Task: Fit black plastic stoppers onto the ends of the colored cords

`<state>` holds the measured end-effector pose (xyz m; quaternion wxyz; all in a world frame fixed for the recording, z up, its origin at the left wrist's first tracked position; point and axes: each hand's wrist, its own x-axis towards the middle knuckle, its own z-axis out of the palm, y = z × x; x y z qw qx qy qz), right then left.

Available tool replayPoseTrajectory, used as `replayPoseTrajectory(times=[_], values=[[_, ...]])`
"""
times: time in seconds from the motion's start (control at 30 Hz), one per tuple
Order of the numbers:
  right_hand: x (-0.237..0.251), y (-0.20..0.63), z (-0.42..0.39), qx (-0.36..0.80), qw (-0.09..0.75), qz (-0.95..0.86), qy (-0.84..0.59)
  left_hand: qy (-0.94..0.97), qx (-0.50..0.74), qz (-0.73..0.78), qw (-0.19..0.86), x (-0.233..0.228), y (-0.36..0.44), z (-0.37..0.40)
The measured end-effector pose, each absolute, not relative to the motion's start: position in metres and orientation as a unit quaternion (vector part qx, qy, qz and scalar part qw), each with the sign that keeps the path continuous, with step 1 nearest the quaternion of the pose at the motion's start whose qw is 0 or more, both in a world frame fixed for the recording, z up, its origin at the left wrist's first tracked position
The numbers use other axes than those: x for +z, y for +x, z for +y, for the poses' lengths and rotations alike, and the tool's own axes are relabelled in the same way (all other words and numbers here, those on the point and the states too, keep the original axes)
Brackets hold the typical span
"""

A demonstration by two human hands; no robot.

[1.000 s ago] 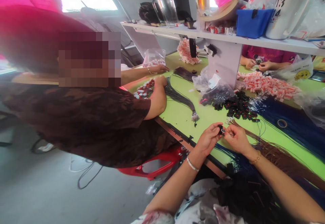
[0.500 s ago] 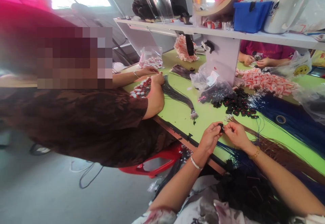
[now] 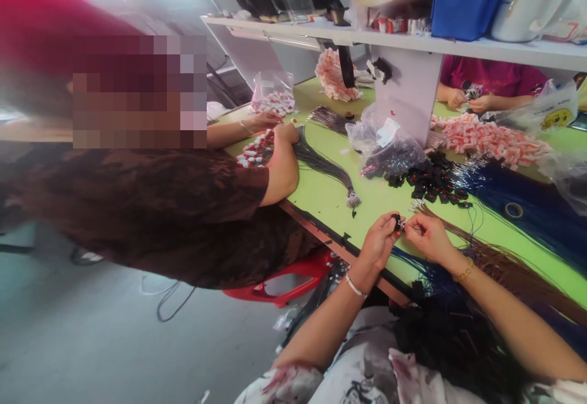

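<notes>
Between the thumb and fingers of my left hand (image 3: 378, 242) is a small black plastic connector (image 3: 397, 222), held above the table's near edge. My right hand (image 3: 430, 240) is closed in a pinch just to its right, on what looks like a thin wire with a shiny tip (image 3: 403, 225) against the connector; whether the tip is inside it I cannot tell. Beside my right hand a bundle of brown wires (image 3: 498, 263) with metal ends runs off to the right. Beyond lies a heap of black connectors (image 3: 435, 181).
Dark blue wires (image 3: 536, 208) and a tape roll (image 3: 513, 210) lie at the right. On the green table (image 3: 321, 190) are a grey wire bundle (image 3: 325, 165) and a pile of pink-white pieces (image 3: 490, 138). A co-worker (image 3: 137, 220) sits close on the left; a shelf (image 3: 321, 36) stands behind.
My view has dipped slightly. My right hand has drawn a little away from the connector, so the shiny tip between my hands now shows. The left co-worker's far hand has spread its fingers.
</notes>
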<state>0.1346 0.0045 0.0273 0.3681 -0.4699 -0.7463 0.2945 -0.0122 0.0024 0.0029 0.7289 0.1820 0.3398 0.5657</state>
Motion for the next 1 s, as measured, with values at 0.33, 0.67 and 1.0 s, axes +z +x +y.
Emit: replayPoseTrajectory(times=[0.33,0.67,1.0], values=[[0.0254,0.1338,0.003,0.258,0.369,-0.729,-0.515,0.18,0.539,0.301,0.766,0.0046,-0.0149,-0.0016],[0.0264,0.1346,0.0023,0.276,0.36,-0.727,-0.516,0.187,0.535,0.294,0.769,0.0056,-0.0135,-0.0041],[0.0268,0.1336,0.0031,0.305,0.359,-0.719,-0.511,0.189,0.541,0.31,0.759,0.009,-0.0135,-0.0065]])
